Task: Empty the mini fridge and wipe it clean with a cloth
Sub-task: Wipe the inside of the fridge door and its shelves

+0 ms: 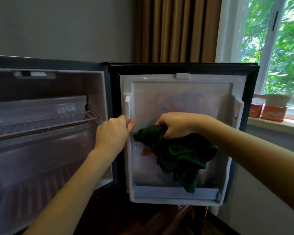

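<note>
Plainly the cloth (182, 156) is the thing to mind: dark green, soft and limp, light enough for one hand, and it folds wherever it is not held. It lies against the inner panel of the open fridge door (176, 99), bunched near the panel's left edge at mid height, with a loose tail hanging down to the bottom rail (168, 192) of the door. My right hand (175, 124) grips the bunched top of it, fingers curled round the fabric and knuckles up. I judge that a fuller wad in the palm would wipe better, since the dangling tail may snag in the rail's corners. The white plastic liner looks smooth and stiff, probably a little slick if damp. My left hand (114, 131) grips the liner's raised left edge, beside the hinge, fingers wrapped over it and thumb on the front, which steadies a door that would otherwise swing under pressure. To the left the fridge cabinet (41, 167) stands open with its wire shelf (41, 122) in place. Behind are a plain wall, a brown curtain (176, 29), and a bright window (278, 48) with red-and-white boxes (272, 111) on its sill.
</note>
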### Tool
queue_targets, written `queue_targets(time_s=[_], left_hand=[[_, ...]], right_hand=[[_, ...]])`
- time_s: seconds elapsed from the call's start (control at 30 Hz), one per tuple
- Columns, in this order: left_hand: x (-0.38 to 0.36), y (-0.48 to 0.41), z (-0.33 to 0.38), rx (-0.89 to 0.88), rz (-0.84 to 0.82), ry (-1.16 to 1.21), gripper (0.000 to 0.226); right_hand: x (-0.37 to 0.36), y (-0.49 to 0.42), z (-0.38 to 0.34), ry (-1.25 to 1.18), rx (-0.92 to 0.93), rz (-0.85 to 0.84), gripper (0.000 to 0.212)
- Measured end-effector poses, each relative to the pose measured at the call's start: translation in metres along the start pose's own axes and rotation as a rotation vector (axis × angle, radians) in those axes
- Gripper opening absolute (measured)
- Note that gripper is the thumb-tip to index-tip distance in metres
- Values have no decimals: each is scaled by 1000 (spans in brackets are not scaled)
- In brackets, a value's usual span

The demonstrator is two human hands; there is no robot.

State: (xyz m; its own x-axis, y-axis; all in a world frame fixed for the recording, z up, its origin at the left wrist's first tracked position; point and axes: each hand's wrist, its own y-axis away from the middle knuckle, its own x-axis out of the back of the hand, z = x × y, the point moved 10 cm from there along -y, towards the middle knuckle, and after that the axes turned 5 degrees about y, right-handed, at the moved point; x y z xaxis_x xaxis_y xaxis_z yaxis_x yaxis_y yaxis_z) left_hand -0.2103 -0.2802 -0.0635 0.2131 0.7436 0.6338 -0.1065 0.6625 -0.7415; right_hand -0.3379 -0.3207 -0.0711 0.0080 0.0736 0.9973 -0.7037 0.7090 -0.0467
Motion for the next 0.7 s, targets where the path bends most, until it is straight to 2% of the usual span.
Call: queue_targets(time_s=[0.1,0.23,0.5,0.7], left_hand=[[0,1,-4,10,-19,75,41],[3,1,-6,3,-10,164,38],[3,0,-6,6,33,135,39],[1,-1,-7,52,9,62,42]], right_hand=[[-1,36,39,44,-79,5,18],[-7,60,61,-4,-158,-77,17],[-4,-13,-24,-57,38,-107,19],[-4,-23,-32,-64,31,-107,25]])
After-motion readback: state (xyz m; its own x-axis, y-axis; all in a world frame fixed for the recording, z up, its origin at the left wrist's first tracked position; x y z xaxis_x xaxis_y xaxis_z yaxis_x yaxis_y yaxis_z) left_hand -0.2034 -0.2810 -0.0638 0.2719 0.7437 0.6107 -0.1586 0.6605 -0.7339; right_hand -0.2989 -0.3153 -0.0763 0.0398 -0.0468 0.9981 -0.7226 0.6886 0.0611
